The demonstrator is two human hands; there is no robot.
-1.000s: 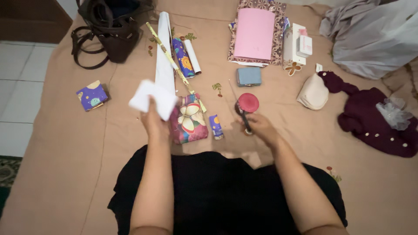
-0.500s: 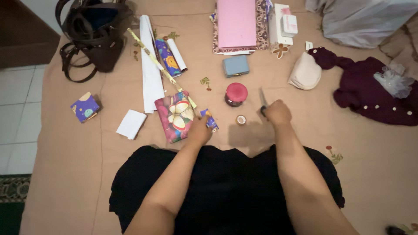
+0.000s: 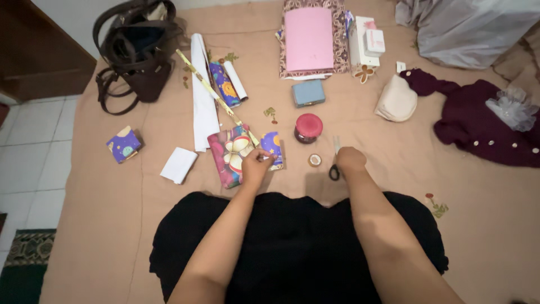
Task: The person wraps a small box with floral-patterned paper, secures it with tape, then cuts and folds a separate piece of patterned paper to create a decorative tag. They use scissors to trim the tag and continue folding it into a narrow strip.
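Two hands work low over a tan bed sheet, seen from the head camera. Her left hand has its fingers pinched on the edge of a small purple wrapped packet, which lies just beside a floral wrapped parcel. Her right hand is curled loosely over a pair of scissors lying flat on the sheet, blades pointing away; how firm the grip is I cannot tell. Between the hands sit a small tape roll and a red-lidded jar. A folded white paper lies off to the left.
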